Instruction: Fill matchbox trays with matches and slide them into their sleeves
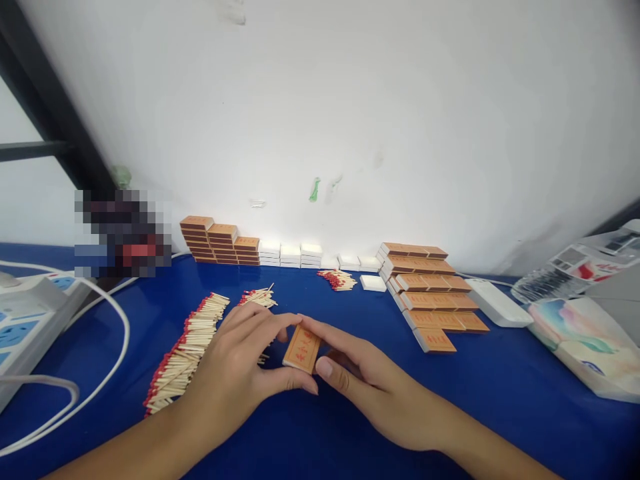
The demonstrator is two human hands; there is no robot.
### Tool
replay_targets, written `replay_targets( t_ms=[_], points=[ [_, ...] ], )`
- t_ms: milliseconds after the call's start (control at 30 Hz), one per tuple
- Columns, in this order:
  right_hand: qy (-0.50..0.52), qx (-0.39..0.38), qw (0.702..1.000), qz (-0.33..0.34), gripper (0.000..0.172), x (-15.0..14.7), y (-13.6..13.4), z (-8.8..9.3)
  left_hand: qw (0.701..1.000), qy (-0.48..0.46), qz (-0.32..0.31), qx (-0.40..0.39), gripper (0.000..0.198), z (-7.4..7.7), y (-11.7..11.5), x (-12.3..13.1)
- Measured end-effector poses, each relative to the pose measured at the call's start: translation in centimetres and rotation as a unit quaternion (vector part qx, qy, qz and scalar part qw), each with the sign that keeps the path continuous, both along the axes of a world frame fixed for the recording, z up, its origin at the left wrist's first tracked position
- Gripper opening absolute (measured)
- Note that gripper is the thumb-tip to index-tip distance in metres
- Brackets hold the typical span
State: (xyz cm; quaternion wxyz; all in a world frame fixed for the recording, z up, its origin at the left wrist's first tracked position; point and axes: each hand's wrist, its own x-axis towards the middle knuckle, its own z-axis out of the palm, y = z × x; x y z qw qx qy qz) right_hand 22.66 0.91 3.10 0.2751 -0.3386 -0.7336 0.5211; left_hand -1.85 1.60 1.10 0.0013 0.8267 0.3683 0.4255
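An orange matchbox [302, 348] with red lettering is held between my two hands over the blue table. My left hand [235, 357] has its fingers at the far edge and its thumb at the near edge. On the other side, the index finger and thumb of my right hand [373, 387] pinch the box. A long heap of red-tipped matches [187, 343] lies left of my left hand, partly hidden by it. Behind that hand is a smaller match pile [259, 297], and a third match pile [339, 280] sits farther back.
Stacked matchboxes [213, 241] and white box pieces [290, 255] line the wall. Rows of orange matchboxes [435, 301] stand at right, beside a white device [497, 303], a tissue pack [585, 343] and a plastic bottle [575, 263]. A power strip [30, 327] with white cables occupies the left.
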Motion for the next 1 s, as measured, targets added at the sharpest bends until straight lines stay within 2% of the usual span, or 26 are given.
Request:
replay_targets(
  t_ms=[100,200,267,367,433,633,767,900,1000],
  points=[
    [0.001,0.003,1.0,-0.012,0.061,0.1,0.1,-0.3,1.0,0.003,0.004,-0.005,0.066,-0.1,-0.1,0.0],
    [0.013,0.016,0.999,-0.034,0.057,0.3,0.8,-0.7,1.0,0.009,-0.002,-0.006,0.051,-0.4,-0.4,0.1],
    [0.004,0.042,0.998,-0.039,0.051,0.6,1.6,-0.8,1.0,0.009,-0.004,-0.001,0.042,-0.5,-0.5,0.2],
    [-0.039,0.087,0.995,-0.035,0.038,1.1,2.8,-0.7,1.0,0.012,0.01,0.004,0.04,-0.6,-0.3,0.3],
    [-0.068,0.116,0.99,-0.035,0.037,1.4,3.2,-0.6,1.0,0.02,0.015,0.006,0.039,-0.6,-0.2,0.2],
    [-0.147,0.266,0.953,-0.022,0.044,1.7,2.9,-0.7,0.999,0.05,-0.002,0.013,0.037,-0.6,-0.2,0.3],
    [-0.194,0.324,0.926,-0.013,0.042,1.6,2.5,-0.8,0.999,0.051,0.006,0.017,0.035,-0.5,-0.3,0.2],
    [-0.244,0.355,0.902,-0.017,0.037,3.0,3.2,0.7,0.997,0.07,-0.003,0.037,0.031,-0.2,-0.5,0.3],
    [-0.278,0.354,0.889,-0.089,0.028,7.1,5.1,3.2,0.995,0.082,-0.019,0.056,0.029,0.1,-0.9,0.6]
  ],
)
